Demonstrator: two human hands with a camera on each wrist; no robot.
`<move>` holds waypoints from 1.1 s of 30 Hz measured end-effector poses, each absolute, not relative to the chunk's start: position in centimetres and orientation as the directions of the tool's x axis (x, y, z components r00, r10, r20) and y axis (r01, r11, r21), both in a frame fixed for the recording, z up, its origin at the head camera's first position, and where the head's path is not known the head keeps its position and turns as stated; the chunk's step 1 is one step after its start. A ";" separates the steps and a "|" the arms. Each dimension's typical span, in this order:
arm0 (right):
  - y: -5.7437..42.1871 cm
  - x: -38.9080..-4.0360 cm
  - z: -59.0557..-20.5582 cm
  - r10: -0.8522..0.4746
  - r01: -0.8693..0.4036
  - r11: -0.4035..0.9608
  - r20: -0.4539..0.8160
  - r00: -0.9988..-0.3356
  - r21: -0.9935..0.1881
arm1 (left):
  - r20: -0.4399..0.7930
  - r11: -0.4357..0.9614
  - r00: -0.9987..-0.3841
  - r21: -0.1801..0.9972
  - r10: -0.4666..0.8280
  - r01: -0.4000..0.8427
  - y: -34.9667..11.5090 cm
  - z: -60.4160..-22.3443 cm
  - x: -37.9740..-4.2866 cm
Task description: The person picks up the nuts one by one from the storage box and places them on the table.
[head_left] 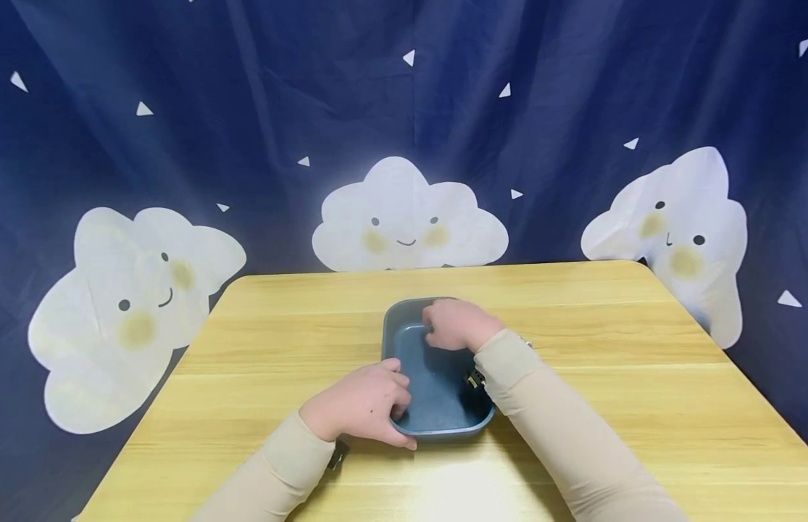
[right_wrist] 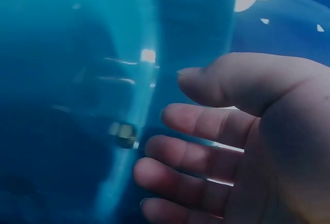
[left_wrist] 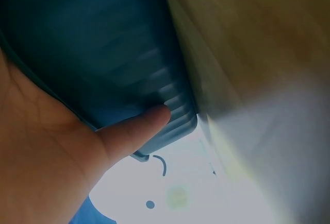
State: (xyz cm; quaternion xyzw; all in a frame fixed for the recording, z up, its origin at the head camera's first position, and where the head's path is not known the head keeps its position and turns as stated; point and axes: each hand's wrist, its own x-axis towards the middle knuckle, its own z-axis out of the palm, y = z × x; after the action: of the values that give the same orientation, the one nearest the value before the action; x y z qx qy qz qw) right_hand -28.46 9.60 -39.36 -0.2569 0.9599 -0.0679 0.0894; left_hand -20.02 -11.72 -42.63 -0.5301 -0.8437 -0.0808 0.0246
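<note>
A blue-green rectangular storage bin [head_left: 446, 432] with rounded corners stands on the table. My left hand [head_left: 361, 402] grips its near left corner, fingers curled over the rim into the inside. In the left wrist view the thumb [left_wrist: 136, 128] presses along the ribbed outer wall. Inside the far right part of the bin is my right hand [head_left: 461, 324], its fingers bent loosely. The right wrist view shows that palm and its relaxed fingers [right_wrist: 193, 154] with nothing between them. Beyond the fingertips, a small blurred dark and yellowish thing [right_wrist: 124, 134] appears at the bin's bottom edge.
The light wood-grain table [head_left: 299, 326] surrounds the bin, and its far edge meets a dark blue curtain [head_left: 351, 87]. White smiling clouds [head_left: 410, 217] and small triangles are printed on the cloth. Both forearms, in beige sleeves [head_left: 560, 428], reach in from the near side.
</note>
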 end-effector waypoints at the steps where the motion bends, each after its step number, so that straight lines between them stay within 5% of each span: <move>1: 9.6 -28.5 -39.6 -0.505 -0.483 0.860 -0.136 -0.852 -0.167 | 0.128 0.424 -0.436 0.109 0.891 0.899 -11.7 -42.6 -20.0; 33: 9.2 -28.6 -41.2 -0.508 -0.498 0.861 -0.172 -0.844 -0.104 | 0.108 0.443 -0.452 0.095 0.886 0.891 -11.7 -42.8 -20.0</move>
State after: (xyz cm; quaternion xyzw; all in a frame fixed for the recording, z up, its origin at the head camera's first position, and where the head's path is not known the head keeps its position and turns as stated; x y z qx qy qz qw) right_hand -28.56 9.20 -41.24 -0.2621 0.9597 -0.0279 0.0971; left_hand -20.00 -11.68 -42.81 -0.5231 -0.8493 -0.0688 0.0211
